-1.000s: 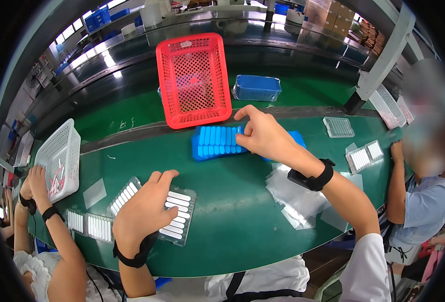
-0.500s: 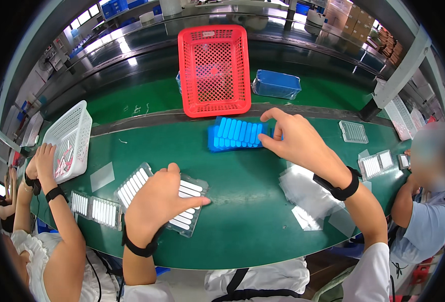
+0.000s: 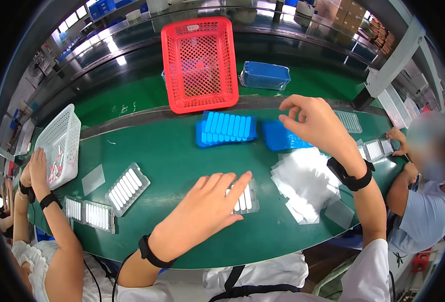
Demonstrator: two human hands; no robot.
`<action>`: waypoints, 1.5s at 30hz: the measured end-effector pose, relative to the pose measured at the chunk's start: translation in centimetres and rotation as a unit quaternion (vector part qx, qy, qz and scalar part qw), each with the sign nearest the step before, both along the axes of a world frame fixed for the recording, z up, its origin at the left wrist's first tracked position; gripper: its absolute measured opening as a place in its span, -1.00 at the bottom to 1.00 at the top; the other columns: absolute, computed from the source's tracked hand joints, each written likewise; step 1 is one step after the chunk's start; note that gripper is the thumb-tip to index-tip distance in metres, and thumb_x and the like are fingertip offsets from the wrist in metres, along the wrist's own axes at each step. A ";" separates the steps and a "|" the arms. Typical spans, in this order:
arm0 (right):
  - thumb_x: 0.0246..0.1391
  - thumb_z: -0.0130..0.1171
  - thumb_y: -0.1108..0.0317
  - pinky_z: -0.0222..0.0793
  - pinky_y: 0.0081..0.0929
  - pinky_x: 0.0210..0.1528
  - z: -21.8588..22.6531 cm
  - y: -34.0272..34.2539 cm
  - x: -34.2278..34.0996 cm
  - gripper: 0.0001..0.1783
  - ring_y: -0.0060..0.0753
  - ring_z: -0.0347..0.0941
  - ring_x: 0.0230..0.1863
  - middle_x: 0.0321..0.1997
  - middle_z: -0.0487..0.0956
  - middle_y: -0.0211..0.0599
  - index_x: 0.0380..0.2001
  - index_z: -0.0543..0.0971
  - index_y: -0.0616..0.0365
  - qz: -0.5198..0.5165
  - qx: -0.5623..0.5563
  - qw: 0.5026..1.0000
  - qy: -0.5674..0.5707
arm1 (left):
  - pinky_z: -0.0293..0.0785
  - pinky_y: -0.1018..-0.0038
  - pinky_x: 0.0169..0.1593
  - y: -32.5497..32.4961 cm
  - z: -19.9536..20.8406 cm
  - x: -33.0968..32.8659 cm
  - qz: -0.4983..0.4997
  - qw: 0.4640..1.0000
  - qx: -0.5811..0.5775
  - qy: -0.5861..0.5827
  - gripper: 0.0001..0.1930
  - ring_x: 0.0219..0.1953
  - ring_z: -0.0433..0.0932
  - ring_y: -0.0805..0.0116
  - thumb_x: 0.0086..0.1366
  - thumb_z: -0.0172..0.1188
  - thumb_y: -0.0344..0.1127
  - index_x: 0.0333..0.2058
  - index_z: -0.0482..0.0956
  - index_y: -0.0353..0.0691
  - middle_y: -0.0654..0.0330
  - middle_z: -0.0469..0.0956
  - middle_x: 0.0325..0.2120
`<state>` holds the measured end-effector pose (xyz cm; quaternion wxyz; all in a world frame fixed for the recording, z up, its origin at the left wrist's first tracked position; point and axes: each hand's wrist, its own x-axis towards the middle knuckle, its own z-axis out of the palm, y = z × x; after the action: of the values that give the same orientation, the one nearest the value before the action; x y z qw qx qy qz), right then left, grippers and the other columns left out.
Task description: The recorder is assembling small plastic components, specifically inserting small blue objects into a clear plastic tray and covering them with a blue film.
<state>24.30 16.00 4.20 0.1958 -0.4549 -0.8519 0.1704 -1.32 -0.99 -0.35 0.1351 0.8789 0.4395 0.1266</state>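
My left hand (image 3: 202, 206) reaches over a clear plastic tray of white strips (image 3: 251, 197), fingers stretched out and partly covering it. Whether the palm presses on the tray is hidden. My right hand (image 3: 310, 121) hovers by a stack of flat blue sheets (image 3: 278, 137), thumb and forefinger apart, with nothing visible between them. Left of these sheets lies a pile of blue sheets with light-blue strips (image 3: 227, 128). A second clear tray of white strips (image 3: 128, 189) rests at an angle further left.
Loose clear plastic sheets (image 3: 305, 183) lie below my right hand. A red mesh basket (image 3: 227, 65) stands behind the blue piles, beside a wrapped blue block (image 3: 266, 75). At left, a co-worker's hands touch a white basket (image 3: 73, 136); another person handles white-strip trays (image 3: 378, 149) at right.
My left hand has moved right, and one white-strip tray now lies beneath it, apart from the other. My right hand has shifted right, away from the light-blue strips, uncovering the flat blue sheets.
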 end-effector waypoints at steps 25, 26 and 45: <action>0.11 0.36 0.33 0.49 -0.40 -0.31 0.7 -2.6 1.6 -0.77 -0.31 0.63 -0.36 -0.35 0.71 -0.16 -0.24 0.70 0.28 0.055 -0.037 0.998 0.023 | 0.42 0.25 0.16 1.3 -0.8 -2.0 0.143 0.970 -0.129 -0.146 -0.54 0.05 0.47 0.03 0.29 0.42 -0.27 0.12 0.57 -0.27 0.07 0.49 -0.07; 0.14 0.37 0.32 0.43 -0.46 -0.37 0.7 -2.5 1.6 -0.76 -0.41 0.59 -0.35 -0.31 0.72 -0.21 -0.21 0.71 0.28 0.056 -0.040 0.997 0.021 | 0.41 0.24 0.18 1.3 -0.6 -1.9 0.150 0.968 -0.138 -0.144 -0.49 0.07 0.45 0.01 0.26 0.45 -0.24 0.13 0.56 -0.27 0.06 0.48 -0.05; 0.18 0.37 0.22 0.56 -0.09 -0.01 -0.9 -4.1 1.6 -0.69 0.08 0.61 -0.04 -0.07 0.69 -0.11 -0.09 0.68 0.18 0.095 0.119 0.986 -0.075 | 0.64 0.17 -0.17 -0.5 1.1 -0.7 0.143 0.981 -0.123 0.048 -0.19 -0.22 0.67 -0.13 0.04 0.55 0.21 -0.16 0.43 -0.50 -0.13 0.58 -0.35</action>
<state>25.93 11.87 3.26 0.1670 -0.3565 -0.9178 0.0515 -2.06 -1.53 0.70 0.2018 0.7889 0.5786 0.0468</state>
